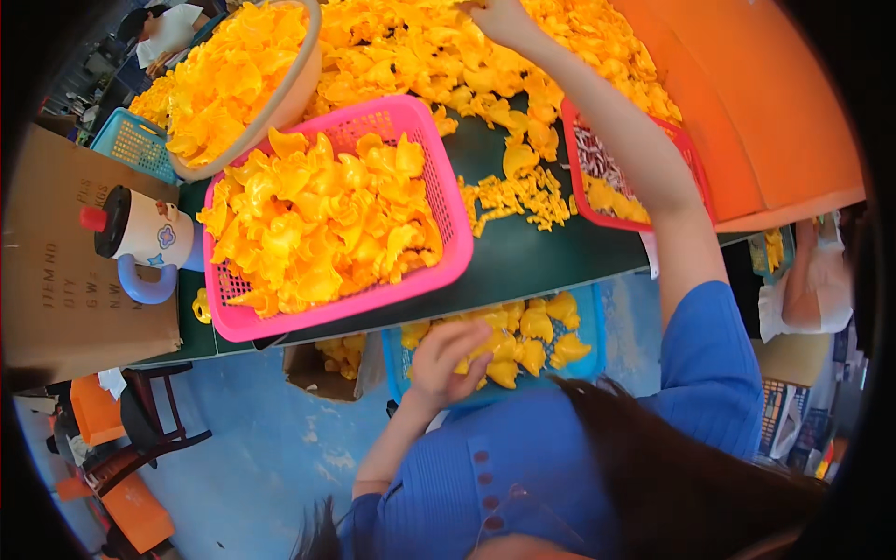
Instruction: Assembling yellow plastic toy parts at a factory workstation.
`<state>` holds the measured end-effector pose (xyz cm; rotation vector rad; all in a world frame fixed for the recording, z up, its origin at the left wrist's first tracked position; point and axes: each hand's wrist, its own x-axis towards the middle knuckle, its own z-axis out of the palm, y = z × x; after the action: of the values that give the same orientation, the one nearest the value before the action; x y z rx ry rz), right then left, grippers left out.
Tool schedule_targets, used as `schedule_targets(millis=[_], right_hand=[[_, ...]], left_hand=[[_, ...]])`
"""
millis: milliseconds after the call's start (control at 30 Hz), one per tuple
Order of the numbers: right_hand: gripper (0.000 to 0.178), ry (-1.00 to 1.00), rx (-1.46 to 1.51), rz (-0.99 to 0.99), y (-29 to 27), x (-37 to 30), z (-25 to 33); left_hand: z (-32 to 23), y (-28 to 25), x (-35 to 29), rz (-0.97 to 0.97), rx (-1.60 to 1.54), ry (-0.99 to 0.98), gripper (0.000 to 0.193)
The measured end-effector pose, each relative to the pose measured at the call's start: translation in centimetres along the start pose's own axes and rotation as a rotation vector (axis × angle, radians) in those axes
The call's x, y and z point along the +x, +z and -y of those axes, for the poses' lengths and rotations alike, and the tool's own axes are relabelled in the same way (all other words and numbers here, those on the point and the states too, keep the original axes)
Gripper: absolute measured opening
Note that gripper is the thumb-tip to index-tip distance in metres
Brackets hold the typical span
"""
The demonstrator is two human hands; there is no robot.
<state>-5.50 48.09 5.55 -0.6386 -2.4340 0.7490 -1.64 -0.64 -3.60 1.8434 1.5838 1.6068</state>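
My left hand hovers in front of the table edge, above a blue basket of yellow plastic pieces on the lower level. Its fingers are somewhat curved and apart, slightly blurred, with nothing seen in them. Stretched far across the table, my right hand reaches the heap of curved yellow plastic pieces at the top edge. Its fingers look bent together, but the frame edge partly cuts them off. A pink basket full of the same yellow shells stands at the table's near edge.
A big round tub of yellow pieces stands behind the pink basket. Small yellow parts lie beside a red basket. At left are a mug and a cardboard box; an orange panel borders the right.
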Motion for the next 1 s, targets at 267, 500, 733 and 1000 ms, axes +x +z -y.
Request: schedule_targets(millis=[267, 500, 733, 1000], right_hand=[[0.035, 0.072, 0.304, 0.754, 1.1, -31.1, 20.4], [0.016, 0.055, 0.244, 0.203, 3.9, -30.9, 16.4], [0.006, -0.056, -0.267, 0.073, 9.8, -28.2, 10.5], [0.005, -0.127, -0.38, 0.021, 10.0, -28.4, 10.0]], left_hand=[[-3.3, 2.1, 1.7, -0.058, -1.378, -0.731, 0.056], [-2.1, 2.9, 0.1, -0.162, -1.715, -1.03, 0.051], [-2.6, 1.7, -0.2, -0.316, -1.786, -0.871, 0.049], [-1.8, 1.0, -0.5, -0.229, -1.691, -0.699, 0.059]])
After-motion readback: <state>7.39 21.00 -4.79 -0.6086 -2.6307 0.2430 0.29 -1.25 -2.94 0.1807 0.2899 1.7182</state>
